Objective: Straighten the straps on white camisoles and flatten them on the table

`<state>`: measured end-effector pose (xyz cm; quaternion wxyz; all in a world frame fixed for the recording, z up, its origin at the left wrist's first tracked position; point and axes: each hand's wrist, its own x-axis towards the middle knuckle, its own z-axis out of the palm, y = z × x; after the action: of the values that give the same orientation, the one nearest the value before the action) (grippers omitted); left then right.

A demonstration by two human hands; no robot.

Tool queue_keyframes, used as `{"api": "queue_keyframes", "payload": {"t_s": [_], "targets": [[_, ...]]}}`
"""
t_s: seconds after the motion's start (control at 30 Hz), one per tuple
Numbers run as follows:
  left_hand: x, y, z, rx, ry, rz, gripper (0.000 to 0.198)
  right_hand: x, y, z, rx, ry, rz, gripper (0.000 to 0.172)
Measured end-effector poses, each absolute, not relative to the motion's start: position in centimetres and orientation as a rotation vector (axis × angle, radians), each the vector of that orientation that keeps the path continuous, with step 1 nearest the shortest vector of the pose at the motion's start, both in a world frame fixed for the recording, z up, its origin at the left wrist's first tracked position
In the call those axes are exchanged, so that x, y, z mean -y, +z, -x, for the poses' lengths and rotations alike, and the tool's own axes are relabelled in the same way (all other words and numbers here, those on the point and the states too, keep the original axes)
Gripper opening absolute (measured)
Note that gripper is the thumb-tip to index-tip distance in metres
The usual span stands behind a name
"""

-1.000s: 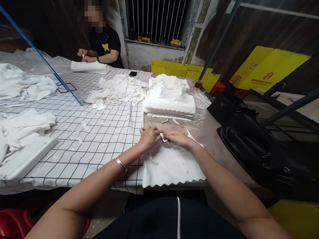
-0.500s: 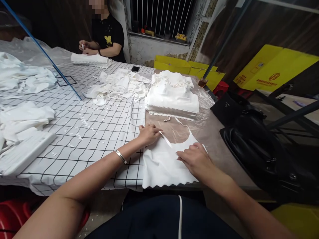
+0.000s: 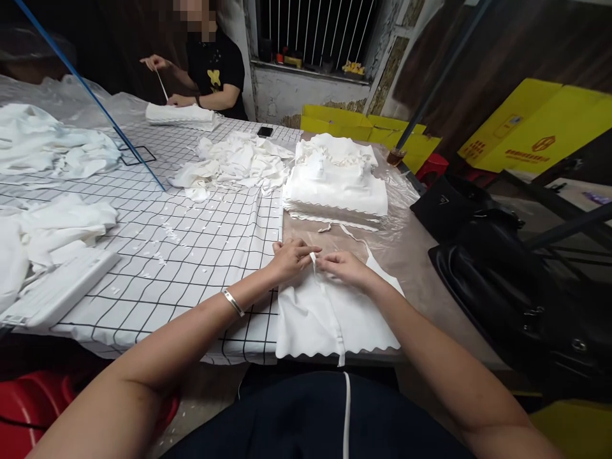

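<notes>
A small white garment [image 3: 329, 319] with a scalloped hem lies flat at the table's near edge. A thin white strap [image 3: 329, 306] runs down its middle and hangs a little over the hem. My left hand [image 3: 291, 258] and my right hand [image 3: 345, 266] meet at the garment's top edge. Both are closed in a pinch on the upper end of the strap. A silver bangle sits on my left wrist.
A neat stack of folded white garments [image 3: 337, 185] lies just beyond my hands, a loose white heap [image 3: 234, 166] to its left. More white cloth [image 3: 52, 229] is at far left. A black bag [image 3: 507, 280] lies at right. Another person [image 3: 210, 64] works at the far end, pulling a strap.
My right hand has moved from the garment's lower part back up to meet my left hand. The strap now runs down the garment's middle. The far person has raised a hand.
</notes>
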<state>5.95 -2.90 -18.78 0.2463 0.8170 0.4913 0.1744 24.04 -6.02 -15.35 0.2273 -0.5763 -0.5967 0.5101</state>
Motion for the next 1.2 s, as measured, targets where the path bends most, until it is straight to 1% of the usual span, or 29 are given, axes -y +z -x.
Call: {"api": "queue_keyframes", "payload": {"t_s": [0.07,0.17,0.33,0.47,0.57,0.63,0.7,0.77,0.83,0.97,1.03,1.1,1.13,1.2], "targets": [[2.9,-18.6,-6.0,-1.356,0.466,-2.221,0.035,5.5,-15.9,-23.4,1.551,1.638,1.488,0.041],[2.6,-18.6,-5.9,-1.345,0.459,-2.220,0.034,6.3,-15.4,-23.6,1.410,1.774,1.366,0.043],[2.0,-19.3,-5.7,-1.353,0.422,-2.215,0.036,10.1,-12.7,-26.0,1.493,1.877,1.225,0.040],[1.5,-19.4,-5.7,-1.365,0.382,-2.258,0.039,12.9,-10.6,-28.3,1.623,2.021,1.278,0.034],[1.6,-18.6,-5.6,-1.397,0.317,-2.284,0.040,13.7,-10.2,-29.4,1.641,2.120,1.353,0.032],[2.3,-17.5,-5.2,-1.453,0.295,-2.282,0.040,13.7,-10.6,-29.7,1.548,2.045,1.424,0.036],[3.6,-16.4,-4.4,-1.455,0.299,-2.238,0.045,13.3,-11.3,-29.6,1.380,1.894,1.477,0.040],[5.4,-15.5,-3.6,-1.372,0.248,-2.183,0.043,12.8,-12.0,-29.3,1.187,1.794,1.465,0.040],[7.1,-15.0,-2.8,-1.289,0.137,-2.152,0.035,12.2,-12.5,-28.8,1.046,1.802,1.400,0.034],[9.1,-14.9,-1.9,-1.297,0.027,-2.146,0.030,11.6,-13.2,-28.0,0.942,1.894,1.280,0.044],[9.3,-15.0,-1.7,-1.315,0.023,-2.141,0.031,11.5,-13.6,-27.7,0.930,1.871,1.268,0.036],[9.3,-15.2,-1.7,-1.307,0.041,-2.150,0.037,11.3,-13.9,-27.5,0.943,1.793,1.275,0.024],[9.4,-15.4,-1.8,-1.302,0.056,-2.157,0.040,11.2,-14.1,-27.4,0.957,1.746,1.284,0.020],[9.7,-15.6,-2.1,-1.314,0.098,-2.180,0.040,11.1,-14.3,-27.2,0.994,1.659,1.311,0.023]]}}
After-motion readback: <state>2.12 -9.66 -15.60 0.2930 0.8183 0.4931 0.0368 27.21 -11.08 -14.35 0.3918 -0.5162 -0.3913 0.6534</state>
